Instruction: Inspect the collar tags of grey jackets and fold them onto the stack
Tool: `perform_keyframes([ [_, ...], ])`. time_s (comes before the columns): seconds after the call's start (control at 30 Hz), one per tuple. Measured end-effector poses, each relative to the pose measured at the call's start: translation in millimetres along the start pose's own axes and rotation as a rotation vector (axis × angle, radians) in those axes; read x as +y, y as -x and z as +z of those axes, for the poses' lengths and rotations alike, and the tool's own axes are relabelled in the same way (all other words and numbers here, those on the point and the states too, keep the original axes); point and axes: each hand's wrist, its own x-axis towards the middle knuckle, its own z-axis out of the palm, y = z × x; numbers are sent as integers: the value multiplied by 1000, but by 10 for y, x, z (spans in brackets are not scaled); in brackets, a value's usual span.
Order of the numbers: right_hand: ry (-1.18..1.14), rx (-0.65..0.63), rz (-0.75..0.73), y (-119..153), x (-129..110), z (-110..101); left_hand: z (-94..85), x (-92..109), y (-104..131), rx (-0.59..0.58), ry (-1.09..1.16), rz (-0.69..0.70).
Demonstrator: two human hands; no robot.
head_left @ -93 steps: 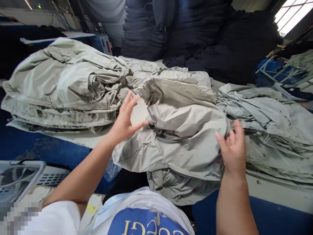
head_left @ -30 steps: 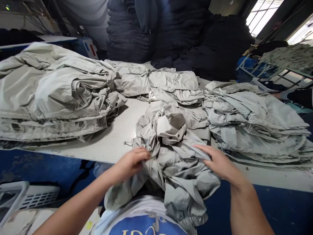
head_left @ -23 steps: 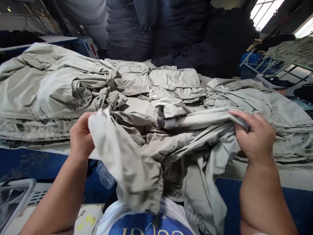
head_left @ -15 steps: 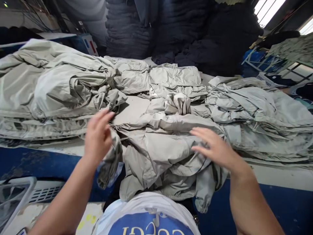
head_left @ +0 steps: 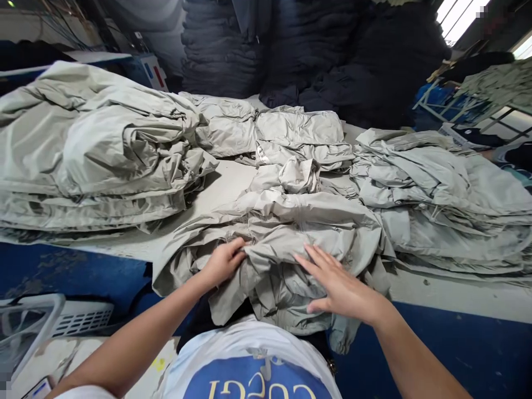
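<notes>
On garment [head_left: 291,230], left fingers [head_left: 238,250] curled, seemingly pinching

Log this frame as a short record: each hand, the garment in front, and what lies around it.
left hand: fingers closed on a fold of the garment
right hand: fingers spread, on or just above the garment
garment: light grey, rumpled, partly hanging over the table's near edge
table: pale top
left side: large pile of grey clothes
right side: another grey pile
far side: folded grey clothes, dark stacks beyond
lower left: white basket
</notes>
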Motion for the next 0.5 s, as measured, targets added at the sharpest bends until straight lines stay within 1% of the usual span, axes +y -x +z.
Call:
perform_keyframes([
  [0.07,64,73,-22,-20,-130,121,-148,52,-40,154,156,-109],
  [0.13,133,182,-22,-143,-199,273,-264,120,-86,242,295,-153],
  [0.2,137,291,-30,-300,-171,384,-356,193,-127,297,423,-185],
  [0.27,49,395,-43,-409,-65,398,-447,271,-150,356,530,-225],
  [0.3,-35,445,-43,-429,2,362,-499,311,-150,391,572,-243],
  [0.37,-279,530,-11,-384,135,213,-620,389,-130,463,624,-263],
  [0.43,-568,615,71,-232,248,1,-764,454,-82,531,639,-256],
  [0.5,-791,719,176,-9,338,-219,-922,493,-16,570,625,-232],
])
